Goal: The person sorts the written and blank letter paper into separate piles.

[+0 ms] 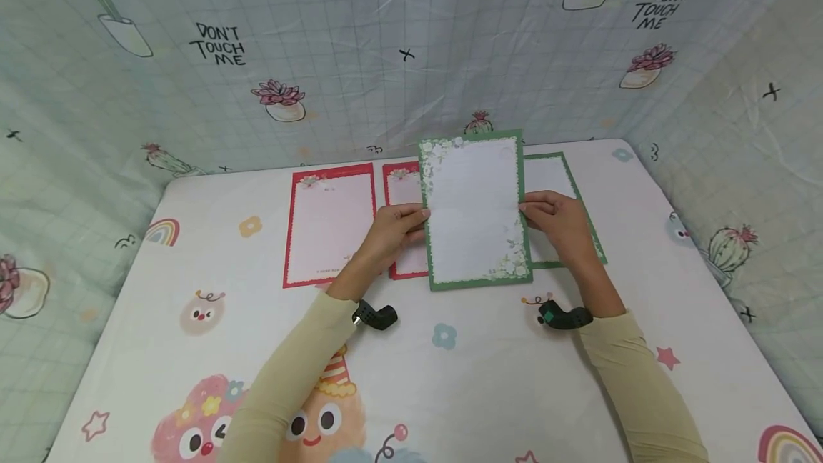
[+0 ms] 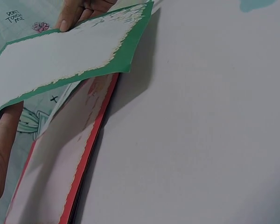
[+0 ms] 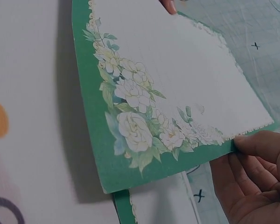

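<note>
A green-bordered sheet of paper (image 1: 474,213) with white flowers in two corners is held up between both hands. My left hand (image 1: 395,231) pinches its left edge, and my right hand (image 1: 558,223) pinches the right edge, thumb on the front in the right wrist view. Behind its right side lies another green-bordered sheet (image 1: 553,176), partly covered. A red-bordered sheet (image 1: 408,263) shows behind the left edge, also partly hidden. Farther left, a full red-bordered sheet (image 1: 331,227) lies on the table. Shadow from the raised sheet falls on the tabletop in both wrist views.
The table (image 1: 495,377) has a white cover printed with cartoon faces, stars and rainbows. A patterned fabric curtain (image 1: 411,6) rises at the back and both sides. Dark wrist devices sit on the left wrist (image 1: 376,316) and right wrist (image 1: 566,317).
</note>
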The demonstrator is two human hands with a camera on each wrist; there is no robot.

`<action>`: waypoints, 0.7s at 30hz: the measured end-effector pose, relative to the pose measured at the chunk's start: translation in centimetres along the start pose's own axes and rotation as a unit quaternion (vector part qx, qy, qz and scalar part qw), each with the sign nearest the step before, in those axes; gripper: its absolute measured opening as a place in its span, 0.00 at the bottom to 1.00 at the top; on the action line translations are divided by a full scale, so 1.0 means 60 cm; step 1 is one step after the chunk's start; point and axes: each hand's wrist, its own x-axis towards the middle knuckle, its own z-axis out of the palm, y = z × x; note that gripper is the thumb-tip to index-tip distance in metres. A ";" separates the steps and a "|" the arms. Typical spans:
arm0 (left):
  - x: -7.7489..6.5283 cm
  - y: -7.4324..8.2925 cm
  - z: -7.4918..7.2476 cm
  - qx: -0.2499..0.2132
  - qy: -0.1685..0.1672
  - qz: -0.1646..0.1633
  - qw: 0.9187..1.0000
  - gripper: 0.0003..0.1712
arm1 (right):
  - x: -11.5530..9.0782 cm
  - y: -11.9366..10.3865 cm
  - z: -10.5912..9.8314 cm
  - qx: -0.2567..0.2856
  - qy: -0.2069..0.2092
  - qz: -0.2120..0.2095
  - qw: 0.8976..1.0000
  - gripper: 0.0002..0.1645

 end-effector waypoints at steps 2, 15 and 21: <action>0.001 0.000 0.003 -0.007 0.000 0.001 1.000 0.17 | 0.000 0.001 -0.002 -0.002 0.004 0.003 1.000 0.22; 0.008 -0.006 0.032 -0.036 -0.014 0.002 0.999 0.17 | -0.004 0.003 -0.029 -0.031 0.013 0.000 0.999 0.24; 0.011 -0.004 0.040 -0.040 -0.012 0.002 0.999 0.17 | 0.000 0.002 -0.033 -0.016 0.015 -0.013 1.000 0.22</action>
